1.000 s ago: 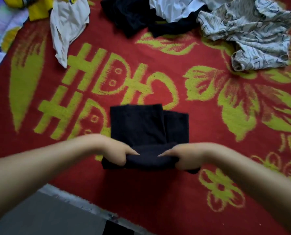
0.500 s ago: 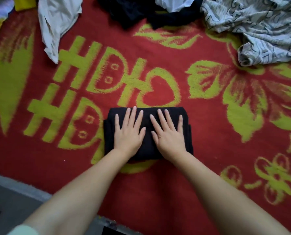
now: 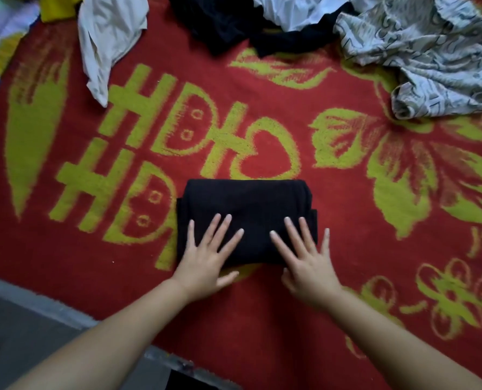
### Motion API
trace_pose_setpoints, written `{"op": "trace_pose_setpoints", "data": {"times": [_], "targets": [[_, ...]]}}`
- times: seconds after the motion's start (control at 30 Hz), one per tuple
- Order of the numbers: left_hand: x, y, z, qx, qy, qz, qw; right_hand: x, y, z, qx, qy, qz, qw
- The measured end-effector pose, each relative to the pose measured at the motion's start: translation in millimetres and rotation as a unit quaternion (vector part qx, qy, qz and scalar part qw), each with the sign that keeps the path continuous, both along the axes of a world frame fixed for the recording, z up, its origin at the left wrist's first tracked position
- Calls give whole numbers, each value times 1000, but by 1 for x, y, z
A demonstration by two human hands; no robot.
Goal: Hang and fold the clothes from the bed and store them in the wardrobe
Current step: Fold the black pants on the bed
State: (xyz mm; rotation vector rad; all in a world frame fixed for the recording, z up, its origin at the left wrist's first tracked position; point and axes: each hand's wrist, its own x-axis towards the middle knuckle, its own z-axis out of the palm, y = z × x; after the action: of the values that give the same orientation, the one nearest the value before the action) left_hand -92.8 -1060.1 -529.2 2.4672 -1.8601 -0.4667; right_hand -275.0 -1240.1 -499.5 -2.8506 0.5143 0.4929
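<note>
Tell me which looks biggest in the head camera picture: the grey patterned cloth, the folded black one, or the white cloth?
1. Grey patterned garment, crumpled at the top right; it looks largest, though the frame cuts it off.
2. Folded black garment, under both hands.
3. White garment, top left, also cut off.

The last two look close, so that order is unsure.

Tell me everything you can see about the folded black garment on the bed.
The black garment is folded into a compact rectangle with several layers showing at its left and right edges. The cloth looks soft, matte and plain. It lies flat on the red and yellow blanket, near the bed's front edge. The left hand and right hand rest on its near part, fingers straight and spread.
</note>
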Motion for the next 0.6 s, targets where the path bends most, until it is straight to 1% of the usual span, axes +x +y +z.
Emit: {"op": "trace_pose_setpoints", "data": {"times": [0.07, 0.1, 0.2, 0.3, 0.43, 0.53, 0.6], "targets": [[-10, -3, -12, 82, 0, 50, 995, 20, 14, -10, -21, 12, -30, 999], [-11, -8, -16, 101, -6, 78, 992, 30, 12, -15, -29, 16, -53, 998], [-3, -25, -15, 118, -6, 105, 987, 52, 1, -19, -22, 69, -73, 995], [8, -30, 6, 138, 49, 101, 984, 63, 0, 4, 21, 92, -86, 992], [32, -28, 72, 128, 96, 113, 981, 83, -1, 70, 38, 85, -82, 992], [40, -8, 132, 119, 84, 145, 979, 97, 12, 127, 31, 72, -35, 996], [39, 19, 166, 101, 59, 180, 977, 107, 28, 161, 4, 44, 14, 999]]}}
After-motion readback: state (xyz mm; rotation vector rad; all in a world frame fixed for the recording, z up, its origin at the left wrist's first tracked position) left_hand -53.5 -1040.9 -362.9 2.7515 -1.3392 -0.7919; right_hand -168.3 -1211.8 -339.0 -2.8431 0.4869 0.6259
